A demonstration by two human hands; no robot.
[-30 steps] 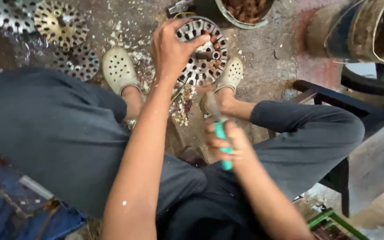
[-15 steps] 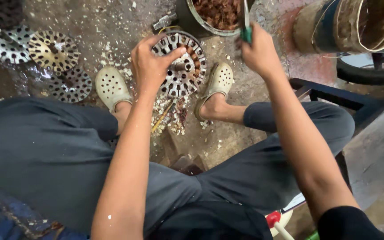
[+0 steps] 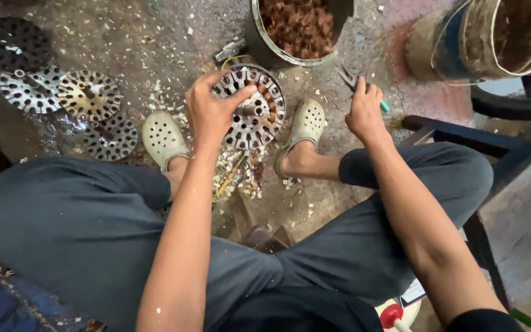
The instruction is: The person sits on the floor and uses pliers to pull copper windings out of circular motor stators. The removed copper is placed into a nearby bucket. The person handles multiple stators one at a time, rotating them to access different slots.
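The left hand (image 3: 211, 110) holds a round metal wheel with holes (image 3: 252, 109). At 3 o'clock, the right hand (image 3: 364, 110) has its fingers wrapped around a green-handled tool (image 3: 364, 92).

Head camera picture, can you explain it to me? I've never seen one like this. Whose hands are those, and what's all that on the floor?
The camera sits on a person's head and looks down at their own lap, arms and feet. The left hand grips a round slotted metal disc standing between two pale clogs. The right hand holds a green-handled tool. Behind them stands a metal pot of brown scraps. More slotted discs lie on the dirty floor at left, among pale chips.
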